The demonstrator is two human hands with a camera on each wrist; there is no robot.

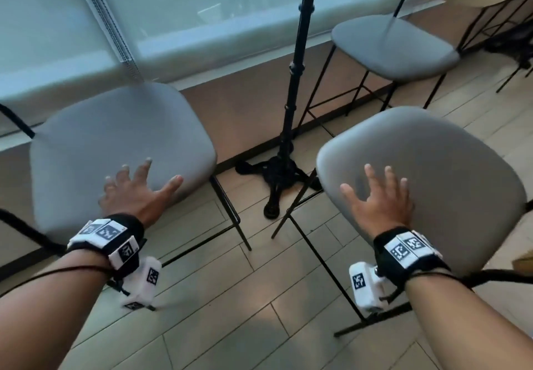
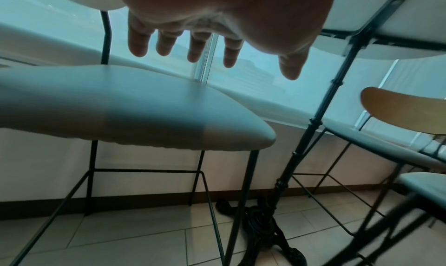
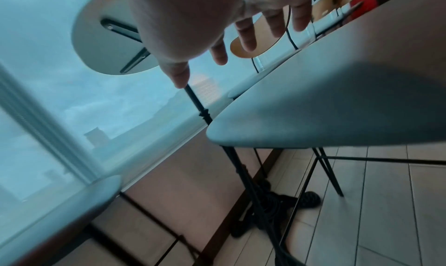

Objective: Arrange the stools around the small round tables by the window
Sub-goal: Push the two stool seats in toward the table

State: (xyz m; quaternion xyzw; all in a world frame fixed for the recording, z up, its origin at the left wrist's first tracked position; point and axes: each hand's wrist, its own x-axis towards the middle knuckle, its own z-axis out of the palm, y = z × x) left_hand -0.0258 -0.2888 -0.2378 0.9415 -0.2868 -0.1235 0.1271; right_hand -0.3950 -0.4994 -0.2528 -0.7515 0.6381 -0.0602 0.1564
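Head view: tiled floor [image 1: 259, 326], window [image 1: 173, 9], grey stools [image 1: 121, 150].

The left hand [image 2: 217, 12] hangs with fingers [image 2: 137, 43] spread and straight, clear above a grey padded stool seat [image 2: 125, 108] on thin black wire legs [image 2: 207, 190]. Right of the thumb, a black table post [image 2: 311, 125] slants down to a cast base [image 2: 263, 226] on tiled floor. Further right stands a second stool [image 2: 376, 144] with a wooden backrest [image 2: 400, 110].
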